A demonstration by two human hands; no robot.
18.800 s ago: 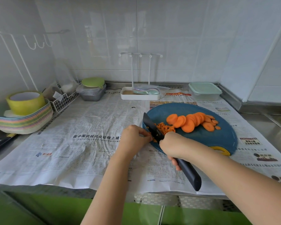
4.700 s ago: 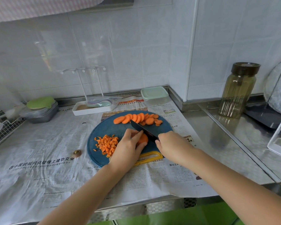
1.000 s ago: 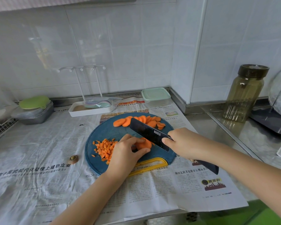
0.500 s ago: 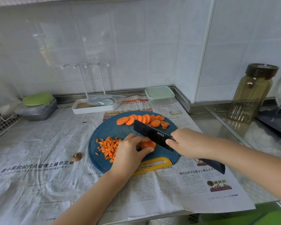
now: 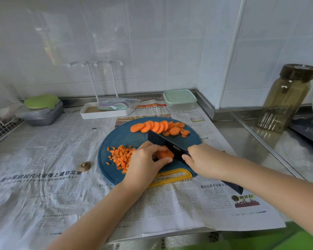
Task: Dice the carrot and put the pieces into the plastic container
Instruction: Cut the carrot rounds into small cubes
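On the blue cutting board (image 5: 116, 141), the left hand (image 5: 145, 163) curls over a carrot stack (image 5: 163, 154) just beside the black knife (image 5: 163, 141) gripped by the right hand (image 5: 204, 161), diced pieces (image 5: 121, 156) just left, plastic container (image 5: 180, 100) well behind.

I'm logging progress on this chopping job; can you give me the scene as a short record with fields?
left hand: holds small stack of orange carrot slices on the round blue cutting board
right hand: grips black knife, blade at the stack's right side
diced carrot pile: on the board, left of the left hand
row of uncut carrot slices: at the board's far edge
clear plastic container with pale green lid: lidded, behind the board on newspaper
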